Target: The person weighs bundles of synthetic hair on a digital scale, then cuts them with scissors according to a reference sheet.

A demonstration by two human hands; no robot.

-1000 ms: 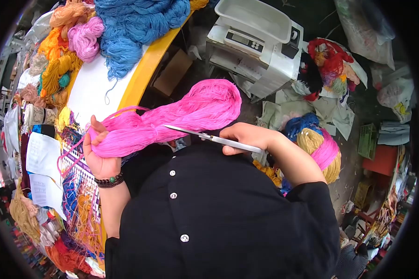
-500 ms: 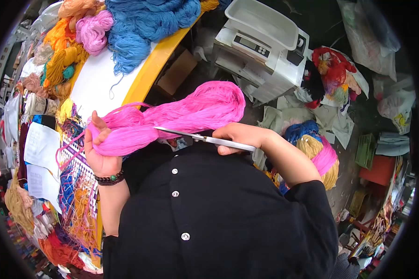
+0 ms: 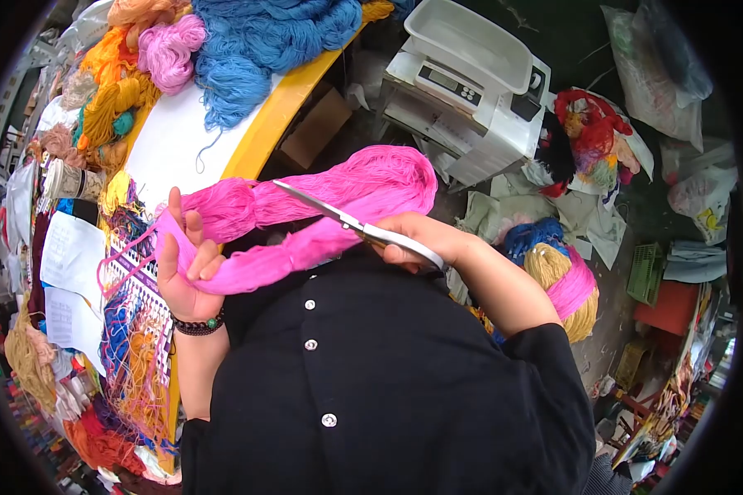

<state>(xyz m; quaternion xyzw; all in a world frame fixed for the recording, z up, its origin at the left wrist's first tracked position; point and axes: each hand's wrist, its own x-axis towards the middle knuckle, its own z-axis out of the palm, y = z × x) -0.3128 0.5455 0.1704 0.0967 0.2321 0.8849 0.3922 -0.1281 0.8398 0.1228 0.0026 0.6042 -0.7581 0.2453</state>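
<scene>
A bright pink skein of yarn (image 3: 371, 177) stretches in front of my chest, parted into an upper and a lower bundle with a gap between. My left hand (image 3: 191, 285), wearing a dark bead bracelet, has its fingers curled through the skein's left end and holds the lower bundle. Loose pink strands trail to its left. In my right hand (image 3: 417, 235) is a pair of scissors (image 3: 326, 209), blades pointing up and left across the upper bundle. The blades look closed together. The skein's right loop lies just beyond my right hand; whether any finger hooks it is hidden.
A yellow-edged table (image 3: 260, 153) on the left bears blue yarn (image 3: 272, 37), orange yarn (image 3: 111, 103), paper sheets (image 3: 73, 256) and tangled threads. Beyond stands a white scale (image 3: 470, 49) on a cabinet. Multicoloured yarn (image 3: 557, 276) lies right of my arm.
The pink skein has spread from one bunched mass into two bundles. My left fingers have lifted and moved apart. The scissors have tilted, their tips now higher.
</scene>
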